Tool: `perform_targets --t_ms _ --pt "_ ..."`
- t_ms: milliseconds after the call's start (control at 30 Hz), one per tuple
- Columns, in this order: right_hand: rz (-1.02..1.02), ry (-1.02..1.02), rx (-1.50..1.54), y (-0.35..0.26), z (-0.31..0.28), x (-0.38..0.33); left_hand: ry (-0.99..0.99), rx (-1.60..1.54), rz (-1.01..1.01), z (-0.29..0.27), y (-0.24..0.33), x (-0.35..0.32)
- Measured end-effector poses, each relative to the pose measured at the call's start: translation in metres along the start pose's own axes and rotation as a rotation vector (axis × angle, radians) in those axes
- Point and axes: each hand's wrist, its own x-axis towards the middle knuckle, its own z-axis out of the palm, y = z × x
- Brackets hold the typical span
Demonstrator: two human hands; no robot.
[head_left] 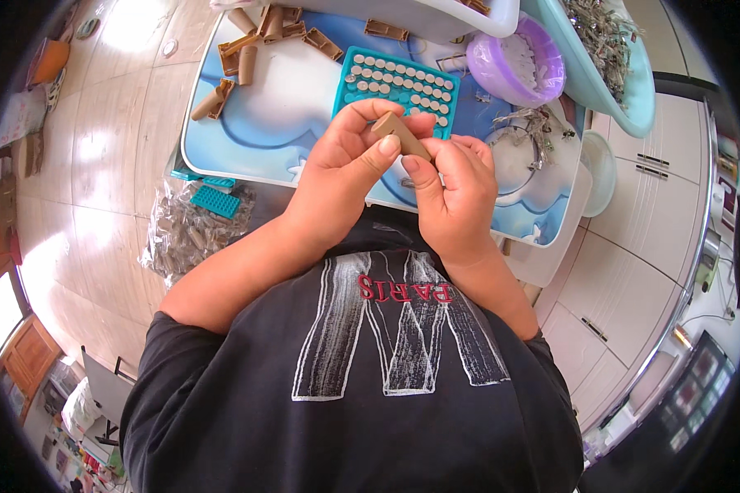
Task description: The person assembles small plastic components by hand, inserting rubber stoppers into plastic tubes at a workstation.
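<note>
Between my two hands I hold a small brown cylinder (401, 136), tilted with its upper end to the left, above the table's near edge. My left hand (341, 164) has its thumb and fingers closed around the upper-left end. At the lower-right end, my right hand (459, 185) pinches it with thumb and forefinger. A slim dark mark shows near the upper end. Just beyond my hands lies a teal tray (345, 82) with rows of round, whitish button-like discs (399, 70) in its holes. My fingers hide its near part.
Brown plastic shells (319, 41) and cylinders (247, 64) lie on the blue-and-white table (247, 156). At the right stand a purple basin (489, 70) lined with clear plastic and a pale teal tub (640, 99) of tangled wired parts. A clear bag (185, 234) sits on the floor left.
</note>
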Motion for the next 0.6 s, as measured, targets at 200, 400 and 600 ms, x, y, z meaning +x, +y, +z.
perform_targets --t_ms 200,400,600 --pt "0.453 -0.128 0.376 -0.001 0.002 -0.011 -0.035 0.095 0.05 -0.001 0.0 0.001" --pt "0.685 -0.29 1.04 0.008 0.001 -0.014 0.172 -0.028 -0.164 -0.01 0.007 0.007" --pt "0.84 -0.24 0.883 0.028 -0.032 0.004 0.243 -0.221 -0.288 -0.016 0.008 0.011"
